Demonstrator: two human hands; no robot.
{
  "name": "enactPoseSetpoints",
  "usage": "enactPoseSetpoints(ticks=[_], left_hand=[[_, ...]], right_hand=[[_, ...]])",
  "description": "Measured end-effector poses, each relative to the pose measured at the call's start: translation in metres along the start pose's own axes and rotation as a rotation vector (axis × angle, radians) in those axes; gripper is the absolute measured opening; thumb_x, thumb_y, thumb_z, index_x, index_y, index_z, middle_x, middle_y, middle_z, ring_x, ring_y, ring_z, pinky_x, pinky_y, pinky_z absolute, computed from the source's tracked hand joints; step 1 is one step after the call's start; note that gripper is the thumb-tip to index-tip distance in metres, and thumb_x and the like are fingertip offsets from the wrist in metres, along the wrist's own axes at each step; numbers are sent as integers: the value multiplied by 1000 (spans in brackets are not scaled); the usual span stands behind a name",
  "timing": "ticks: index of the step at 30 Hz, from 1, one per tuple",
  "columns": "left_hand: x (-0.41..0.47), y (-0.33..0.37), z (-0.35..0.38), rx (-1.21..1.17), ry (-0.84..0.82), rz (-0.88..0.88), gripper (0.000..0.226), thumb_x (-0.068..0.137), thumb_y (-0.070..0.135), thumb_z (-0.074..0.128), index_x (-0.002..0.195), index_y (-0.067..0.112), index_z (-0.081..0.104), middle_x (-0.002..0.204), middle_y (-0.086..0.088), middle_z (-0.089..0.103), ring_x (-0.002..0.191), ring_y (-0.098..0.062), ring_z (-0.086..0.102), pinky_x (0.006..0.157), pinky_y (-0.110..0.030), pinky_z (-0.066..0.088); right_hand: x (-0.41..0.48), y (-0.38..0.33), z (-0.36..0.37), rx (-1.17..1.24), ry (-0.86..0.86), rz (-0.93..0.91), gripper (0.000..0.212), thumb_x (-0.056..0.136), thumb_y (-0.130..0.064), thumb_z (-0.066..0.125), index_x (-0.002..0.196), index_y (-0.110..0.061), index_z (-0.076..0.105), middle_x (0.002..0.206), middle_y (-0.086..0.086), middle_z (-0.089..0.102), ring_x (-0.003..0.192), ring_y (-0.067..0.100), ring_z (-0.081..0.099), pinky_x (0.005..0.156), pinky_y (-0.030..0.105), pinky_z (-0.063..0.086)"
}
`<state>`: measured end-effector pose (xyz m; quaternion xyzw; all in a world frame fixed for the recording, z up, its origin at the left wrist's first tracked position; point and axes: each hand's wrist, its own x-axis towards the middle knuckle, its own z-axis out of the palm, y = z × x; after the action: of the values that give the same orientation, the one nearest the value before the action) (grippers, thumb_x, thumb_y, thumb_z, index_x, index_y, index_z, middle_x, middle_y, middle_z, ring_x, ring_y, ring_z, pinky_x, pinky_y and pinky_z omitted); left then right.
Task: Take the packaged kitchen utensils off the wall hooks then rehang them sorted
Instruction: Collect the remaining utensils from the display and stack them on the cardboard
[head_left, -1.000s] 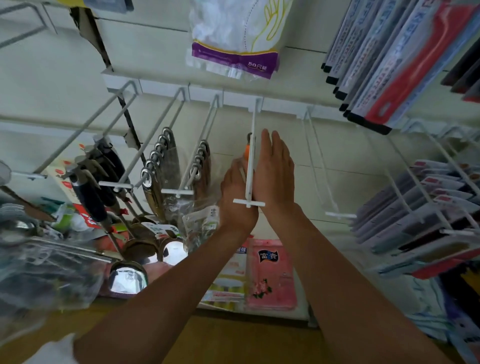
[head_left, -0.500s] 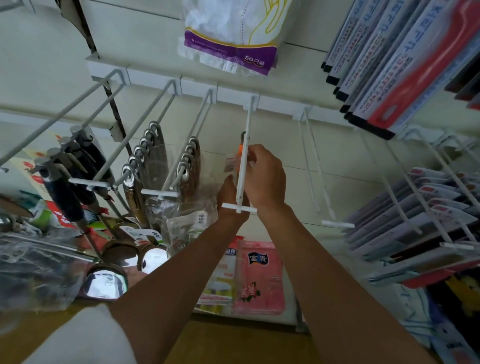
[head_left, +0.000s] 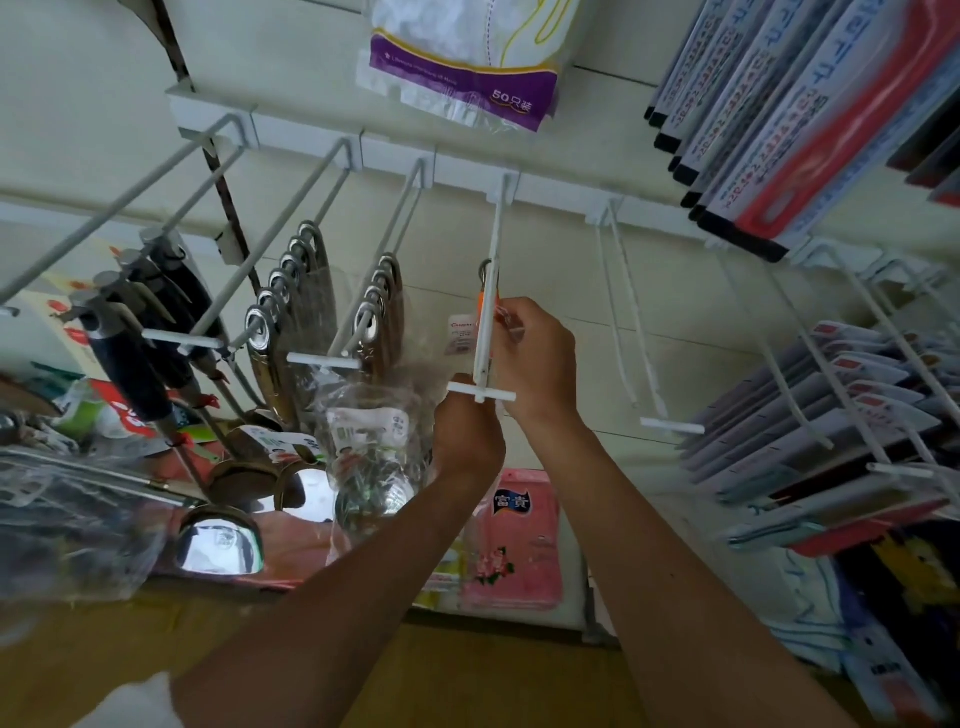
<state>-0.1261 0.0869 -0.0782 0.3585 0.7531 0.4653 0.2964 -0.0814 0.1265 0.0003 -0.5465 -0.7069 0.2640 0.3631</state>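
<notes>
Right hand (head_left: 535, 358) pinches packaged orange utensil (head_left: 482, 305) on white hook (head_left: 497, 231).

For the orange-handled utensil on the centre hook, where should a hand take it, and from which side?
Probably the top of the orange-handled utensil, just below its metal loop, pinched from the right as the right hand does. It hangs straight down from the hook, so a high grip should let the loop slide toward the crossbar end.

The orange-handled packaged utensil (head_left: 481, 303) was mostly hidden behind the white wire hook (head_left: 492, 244) and the right hand (head_left: 537, 358); its small white label (head_left: 461, 332) was too small to read. The fingers of the left hand (head_left: 467, 441) were out of sight.
</notes>
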Motion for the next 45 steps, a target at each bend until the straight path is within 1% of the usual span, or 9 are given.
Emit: enactPoseSetpoints(ticks=[3,7,10,12,16,22,33,39,45], left_hand=[[-13,-4,-8,42,44,37,19,101,15,48,112,4,60,103,-14,69,96,-30,65,70,-25,38],[-33,-8,-22,70,30,84,19,100,15,50,111,4,61,102,-11,70,92,-27,64,68,-28,40],[-45,-16,-29,66,28,112,16,98,16,52,105,5,61,94,-10,69,85,-27,65,65,-32,44],[-53,-18,-35,95,16,115,14,98,17,52,102,7,61,92,-9,69,82,-28,64,63,-32,43],[-66,-21,-47,143,-6,159,14,98,19,54,103,8,61,92,-8,70,85,-26,65,68,-35,49],[-88,-26,-69,134,-66,221,10,97,20,57,99,12,62,92,-3,71,86,-19,67,68,-28,47],[-108,-38,-103,244,-151,244,15,98,31,54,108,21,59,96,2,70,93,-17,66,76,-36,52],[-103,-28,-125,272,-171,225,18,97,30,54,111,20,61,101,2,70,91,-18,66,66,-27,40],[-97,-22,-148,271,-188,249,15,95,29,57,102,18,62,92,3,66,84,-19,65,68,-33,49]], right_hand=[[-13,2,-3,27,-18,-16,21,97,-26,61,111,-13,70,103,1,72,94,18,67,83,38,57],[-33,5,-7,60,-42,-33,16,96,-21,63,108,-14,70,100,0,72,92,18,67,83,42,56],[-45,1,-12,101,-71,1,14,95,-16,64,107,-15,71,97,-2,72,87,12,65,76,24,54],[-54,-2,-16,109,-79,12,14,95,-12,64,107,-13,72,94,-2,72,78,4,61,65,10,45],[-73,-8,-20,142,-60,12,14,94,-13,66,107,-15,72,94,-4,73,85,7,67,75,21,51],[-102,-18,-29,195,-78,6,13,94,-18,67,104,-24,71,97,-10,72,94,5,67,82,17,50],[-135,-36,-27,263,-78,60,21,94,-13,65,101,-32,68,96,-18,71,94,-2,66,81,9,47],[-145,-53,-19,243,-78,20,17,95,-14,65,106,-26,69,99,-12,71,95,2,66,84,14,49],[-143,-76,-15,228,-75,17,18,95,-16,65,106,-30,68,99,-17,70,95,-2,64,83,9,46]])
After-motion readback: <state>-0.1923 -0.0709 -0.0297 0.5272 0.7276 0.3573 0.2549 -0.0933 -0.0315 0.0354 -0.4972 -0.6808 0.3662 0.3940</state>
